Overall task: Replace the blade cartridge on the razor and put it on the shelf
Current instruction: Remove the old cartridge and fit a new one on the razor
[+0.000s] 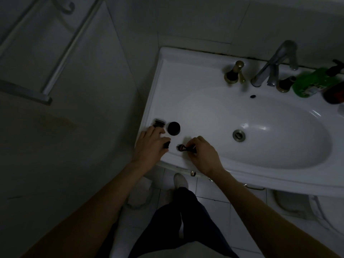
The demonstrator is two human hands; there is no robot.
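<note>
In the head view the room was dim. A white glazed sink (186, 75) with a smooth oval basin and a round metal drain (238, 135) filled the right side; its flat rim carried the small things at the near left corner.

The right hand (203, 153) hovered over the front rim with its fingers (191, 144) curled closed around the razor (187, 147), a thin dark handle with a small rounded head end that poked out to the left, toward the other hand. The razor was just above the rim, between the two hands.

The left hand (149, 144) lay at the sink's corner. Its thumb and fingers pinched a small dark piece (167, 144), too small and dark to identify. The fingertips reached up to a clear, boxy plastic case (158, 123) with dark contents, touching or nearly touching it; which, I could not tell. Just to the right of the case stood a matte black round cap (173, 128).

At the back of the sink rose a dull grey metal tap (273, 66), flanked by two brass-toned knobs (234, 72). A glossy green bottle (312, 83) stood to the right of the tap, blurred.

On the left wall hung a rail (70, 45) of pale straight bars. Below, dark trousers (176, 220) and a pale shoe (180, 180) stood on white floor tiles.
</note>
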